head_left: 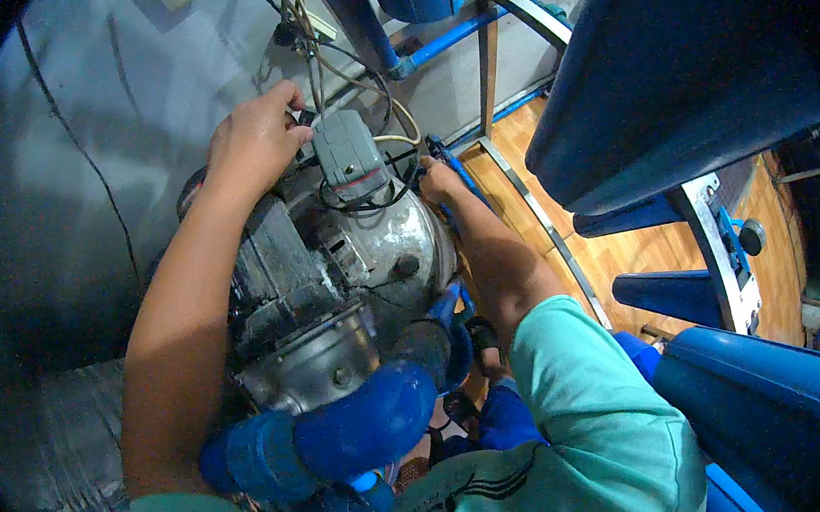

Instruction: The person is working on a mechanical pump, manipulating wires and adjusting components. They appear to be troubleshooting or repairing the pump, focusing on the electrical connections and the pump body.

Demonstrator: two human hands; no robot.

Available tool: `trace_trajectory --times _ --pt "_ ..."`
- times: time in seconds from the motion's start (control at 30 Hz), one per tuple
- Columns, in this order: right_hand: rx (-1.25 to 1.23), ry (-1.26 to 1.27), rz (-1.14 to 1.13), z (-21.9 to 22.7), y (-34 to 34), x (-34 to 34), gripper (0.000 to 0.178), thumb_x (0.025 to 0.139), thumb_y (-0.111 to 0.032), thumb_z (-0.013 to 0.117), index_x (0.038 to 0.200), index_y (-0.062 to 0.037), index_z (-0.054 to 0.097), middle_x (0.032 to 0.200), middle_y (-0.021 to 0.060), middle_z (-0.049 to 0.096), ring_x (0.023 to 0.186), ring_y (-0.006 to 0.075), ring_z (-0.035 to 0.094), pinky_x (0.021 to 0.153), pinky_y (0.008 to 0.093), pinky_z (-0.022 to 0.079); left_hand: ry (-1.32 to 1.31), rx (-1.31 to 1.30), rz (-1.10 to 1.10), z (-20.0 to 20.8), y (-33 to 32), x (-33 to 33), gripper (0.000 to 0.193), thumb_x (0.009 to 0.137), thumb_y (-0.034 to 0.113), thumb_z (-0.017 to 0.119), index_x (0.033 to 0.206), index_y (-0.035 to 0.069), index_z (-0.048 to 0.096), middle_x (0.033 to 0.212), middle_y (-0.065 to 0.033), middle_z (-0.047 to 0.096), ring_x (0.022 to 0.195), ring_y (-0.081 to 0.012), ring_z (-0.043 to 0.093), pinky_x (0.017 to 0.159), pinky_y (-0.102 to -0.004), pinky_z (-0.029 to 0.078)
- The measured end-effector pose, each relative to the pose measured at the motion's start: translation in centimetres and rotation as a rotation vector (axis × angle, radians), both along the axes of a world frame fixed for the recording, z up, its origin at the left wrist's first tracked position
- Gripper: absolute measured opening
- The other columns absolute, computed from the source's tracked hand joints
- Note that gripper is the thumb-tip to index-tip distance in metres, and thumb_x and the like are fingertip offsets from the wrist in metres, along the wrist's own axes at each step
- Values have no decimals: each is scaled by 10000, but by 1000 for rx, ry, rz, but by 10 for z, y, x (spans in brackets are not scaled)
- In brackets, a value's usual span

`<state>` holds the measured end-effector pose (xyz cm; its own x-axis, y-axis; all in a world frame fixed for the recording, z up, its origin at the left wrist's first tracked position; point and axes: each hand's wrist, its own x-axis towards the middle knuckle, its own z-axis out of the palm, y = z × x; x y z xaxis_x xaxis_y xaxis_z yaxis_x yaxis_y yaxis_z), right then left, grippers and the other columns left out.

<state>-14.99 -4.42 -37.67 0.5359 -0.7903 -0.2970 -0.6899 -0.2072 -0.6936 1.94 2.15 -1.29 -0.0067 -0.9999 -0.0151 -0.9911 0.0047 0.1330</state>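
Note:
My left hand point(256, 142) reaches to the far side of a water pump with its motor point(272, 259). Its thumb and fingers pinch a small black piece point(306, 118) beside a grey control box point(348, 153). This box has a screw on its face and a red line near its lower edge. Below it sits a round, scuffed metal housing point(394, 243). My right hand point(439, 182) is closed at the housing's far right, by a black cable and a thin blue pipe; what its fingers hold is hidden.
Several loose cables point(311, 43) hang down to the box from above. A thick blue pipe elbow point(367, 423) crosses in front of the pump. Large blue cylinders point(670, 83) stand at the right, beside a metal frame point(544, 213) over wooden flooring. A grey wall is at the left.

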Motion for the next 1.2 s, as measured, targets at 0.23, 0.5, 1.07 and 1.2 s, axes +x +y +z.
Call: trace_trajectory --times 0.23,0.5,1.07,1.2 --pt "240 -799 -104 12 -3 45 305 925 -192 533 1159 -42 657 1150 139 668 1063 290 620 925 383 471 -55 -15 -41 -8 2 4 194 791 208 716 881 87 594 847 -143 676 847 -376 642 720 -466 495" --pt "129 -238 -225 -4 68 -61 376 864 -364 642 946 4 647 833 156 645 821 260 627 746 395 485 64 33 -114 -8 -7 1 239 749 209 744 887 82 595 865 -127 677 848 -354 643 717 -451 492" --pt "400 -73 -414 -51 267 -262 313 834 -199 640 1090 -20 627 1036 124 665 971 247 625 887 366 471 19 71 -214 -14 -10 -1 334 688 241 797 875 88 566 835 -136 660 825 -353 635 699 -445 481" --pt "105 -249 -320 1 167 -161 517 880 -173 584 1356 -14 461 1316 219 541 1252 309 509 1040 381 399 11 90 -199 -15 -10 3 380 683 204 809 903 54 538 861 -140 655 828 -349 632 703 -429 474"
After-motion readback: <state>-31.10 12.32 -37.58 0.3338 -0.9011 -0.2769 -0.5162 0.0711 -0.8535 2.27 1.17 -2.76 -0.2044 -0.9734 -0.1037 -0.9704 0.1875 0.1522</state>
